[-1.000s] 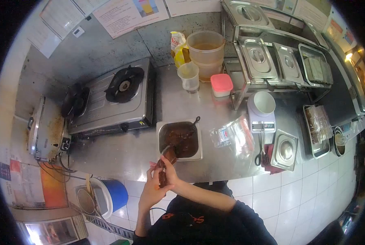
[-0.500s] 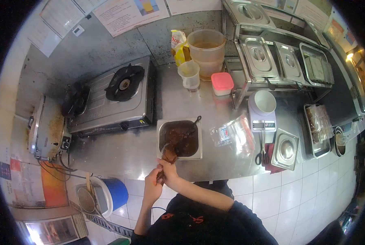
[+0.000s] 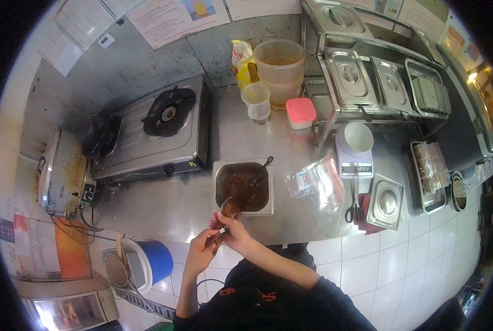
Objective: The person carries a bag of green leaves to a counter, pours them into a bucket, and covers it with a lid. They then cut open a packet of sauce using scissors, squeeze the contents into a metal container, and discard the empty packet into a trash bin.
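A square steel pan (image 3: 215, 190) holds thick dark brown sauce (image 3: 244, 185), with a black-handled utensil (image 3: 268, 160) leaning in its far right corner. Over the pan's near edge is a shiny bag-like bundle (image 3: 231, 206), smeared brown, its rounded end hanging toward the sauce. My right hand (image 3: 235, 230) is closed round the middle of this bundle. Just behind and to the left, my left hand (image 3: 201, 246) pinches its crumpled, dark tail end. Fingers hide part of the bundle, and brown smears show around them.
A gas stove (image 3: 152, 129) stands at left, with a blue bucket (image 3: 157, 262) below the counter. Behind are a clear jug (image 3: 256, 101), a large tub (image 3: 279, 69) and a pink-lidded box (image 3: 300, 112). Rightward lie plastic bags (image 3: 321, 182), a scale (image 3: 356, 165) and scissors (image 3: 354, 204).
My left hand has shifted slightly left and down, and more of the bundle's tail shows between the hands. My right hand has moved a little right and up, still closed.
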`<state>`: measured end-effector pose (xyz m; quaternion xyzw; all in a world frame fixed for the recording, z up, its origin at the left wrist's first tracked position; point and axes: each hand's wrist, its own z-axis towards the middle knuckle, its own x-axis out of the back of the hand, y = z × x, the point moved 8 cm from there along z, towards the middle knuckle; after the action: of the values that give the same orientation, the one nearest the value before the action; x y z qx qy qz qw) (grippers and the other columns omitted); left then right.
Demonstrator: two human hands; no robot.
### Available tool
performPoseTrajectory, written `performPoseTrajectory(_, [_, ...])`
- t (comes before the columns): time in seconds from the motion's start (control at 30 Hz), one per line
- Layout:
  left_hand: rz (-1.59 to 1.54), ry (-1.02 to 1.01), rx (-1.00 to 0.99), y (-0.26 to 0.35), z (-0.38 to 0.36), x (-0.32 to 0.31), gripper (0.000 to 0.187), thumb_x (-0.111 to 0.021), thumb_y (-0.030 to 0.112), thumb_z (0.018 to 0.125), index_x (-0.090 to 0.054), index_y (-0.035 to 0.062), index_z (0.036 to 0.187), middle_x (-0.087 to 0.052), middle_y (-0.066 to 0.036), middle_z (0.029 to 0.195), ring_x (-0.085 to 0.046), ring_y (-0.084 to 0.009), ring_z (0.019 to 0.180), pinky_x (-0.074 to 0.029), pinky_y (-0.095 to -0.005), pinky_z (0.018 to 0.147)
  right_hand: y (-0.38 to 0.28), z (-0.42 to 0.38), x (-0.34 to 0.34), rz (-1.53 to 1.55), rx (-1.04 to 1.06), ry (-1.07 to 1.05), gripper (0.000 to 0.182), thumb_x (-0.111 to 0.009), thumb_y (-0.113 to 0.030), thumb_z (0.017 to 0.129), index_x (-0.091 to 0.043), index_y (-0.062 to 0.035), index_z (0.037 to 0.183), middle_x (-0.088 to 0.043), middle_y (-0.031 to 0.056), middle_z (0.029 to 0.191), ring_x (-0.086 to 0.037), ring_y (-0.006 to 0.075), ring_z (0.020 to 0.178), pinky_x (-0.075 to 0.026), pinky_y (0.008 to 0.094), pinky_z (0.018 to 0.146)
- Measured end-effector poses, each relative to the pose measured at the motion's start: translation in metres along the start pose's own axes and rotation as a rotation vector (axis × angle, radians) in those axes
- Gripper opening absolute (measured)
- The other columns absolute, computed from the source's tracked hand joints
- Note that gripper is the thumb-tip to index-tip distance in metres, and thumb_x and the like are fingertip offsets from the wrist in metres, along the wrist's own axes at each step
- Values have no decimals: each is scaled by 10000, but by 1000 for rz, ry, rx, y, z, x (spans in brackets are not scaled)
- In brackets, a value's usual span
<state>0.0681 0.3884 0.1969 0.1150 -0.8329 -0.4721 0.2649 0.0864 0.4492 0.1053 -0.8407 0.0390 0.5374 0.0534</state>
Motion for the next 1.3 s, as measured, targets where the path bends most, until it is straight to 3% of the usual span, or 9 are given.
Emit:
performPoseTrajectory(0.23, [-15,8,-13,1,1,-4,281,-448,-85,767,-507,17,1021,-539,-37,714,-474,-87,565,-374,-230,492,-2,10,12,29,182,217,110,-532,-136,866,-473,-51,828,-401,-1,612,-405,125,559,-373,263,527])
performPoseTrajectory(0.37, [-308,-119,123,8,-1,-8,294,-491,-34,781,-482,43,1064,-475,-6,639,-399,-66,506,-309,-220,438,-13,-1,2,-27,263,308,124,-506,-151,881,-454,-62,812,-383,-4,597,-366,121,525,-336,268,480])
performPoseTrajectory(0.4, [-492,-206,176,7,-2,-13,307,-503,-14,785,-469,53,1083,-456,0,623,-374,-61,494,-287,-217,425,-12,-2,1,-28,261,307,124,-506,-151,881,-454,-62,812,-383,-4,597,-366,121,525,-336,268,480])
performPoseTrajectory(0.5, [-372,-228,154,12,-1,-10,333,-470,-29,775,-449,69,1093,-432,-2,624,-345,-58,488,-258,-214,414,-5,6,11,61,230,267,126,-509,-156,878,-448,-65,817,-389,1,608,-375,126,542,-340,260,495])
performPoseTrajectory(0.57, [-344,-186,146,15,-1,-10,332,-448,-37,770,-445,72,1084,-431,-6,629,-348,-57,489,-258,-212,412,-5,15,3,15,194,59,125,-537,-160,857,-468,-58,878,-469,18,688,-469,149,647,-409,279,606])
performPoseTrajectory(0.77, [-381,-97,128,5,3,4,339,-403,-59,751,-437,79,1060,-446,-20,643,-355,-62,478,-253,-210,399,-21,-9,-34,126,-31,-177,266,-566,-178,819,-474,-29,1021,-548,51,916,-527,190,930,-403,340,860])
performPoseTrajectory(1.0, [-425,-67,162,-2,-1,3,315,-405,-40,760,-439,83,1048,-444,-18,645,-352,-60,463,-243,-208,390,-19,6,-27,155,29,-264,263,-566,-236,843,-462,-36,977,-486,25,793,-490,163,790,-413,335,779])
performPoseTrajectory(1.07, [-369,-65,161,1,-1,5,314,-406,-41,757,-442,83,1044,-442,-17,639,-351,-58,464,-241,-209,390,-21,1,-26,123,65,-123,115,-551,-149,846,-473,-69,870,-445,3,700,-450,132,664,-412,276,666])
performPoseTrajectory(1.3, [-304,-66,160,7,-4,2,290,-422,-33,744,-467,65,1013,-437,-9,615,-336,-50,452,-233,-211,382,-12,16,-9,114,125,-92,184,-520,-210,873,-445,-41,878,-369,-12,603,-359,115,552,-378,296,618])
